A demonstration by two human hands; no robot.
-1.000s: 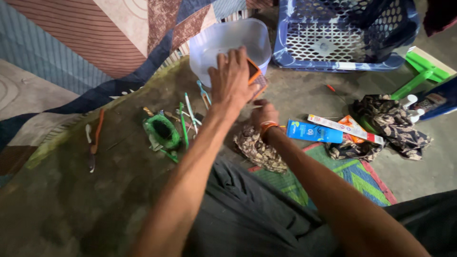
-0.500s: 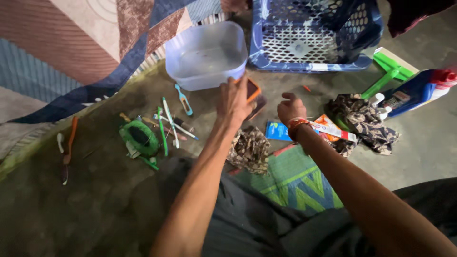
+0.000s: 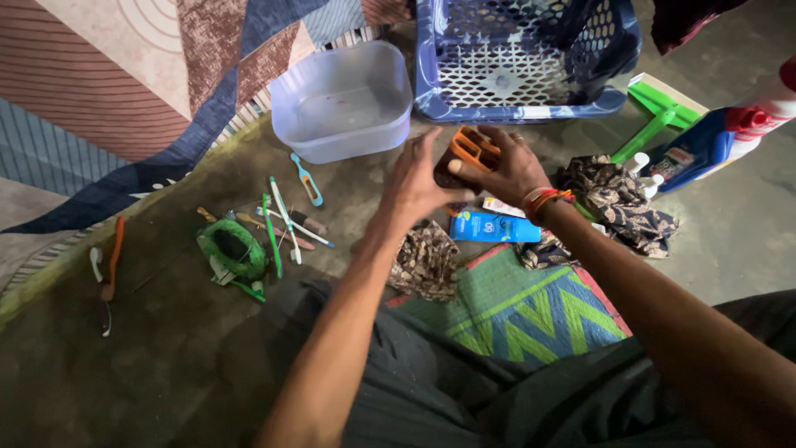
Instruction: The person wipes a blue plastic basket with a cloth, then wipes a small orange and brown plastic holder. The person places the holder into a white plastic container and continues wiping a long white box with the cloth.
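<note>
My right hand grips an orange scrubbing brush with dark bristles, held just above the floor in front of the blue basket. My left hand is beside it with fingers spread, touching or almost touching the brush's left side. A translucent plastic tub stands behind and left of my hands. A blue toothpaste box lies under my right wrist. A patterned cloth lies below my left wrist.
Several toothbrushes and a green scrubber lie at the left. A blue perforated basket stands behind. At the right lie patterned cloth, a green brush and a blue bottle. A woven mat lies near my knee.
The orange brush has passed from under my left hand into my right hand, which has lifted it. My left hand has opened. The view has shifted, bringing the blue bottle further in.
</note>
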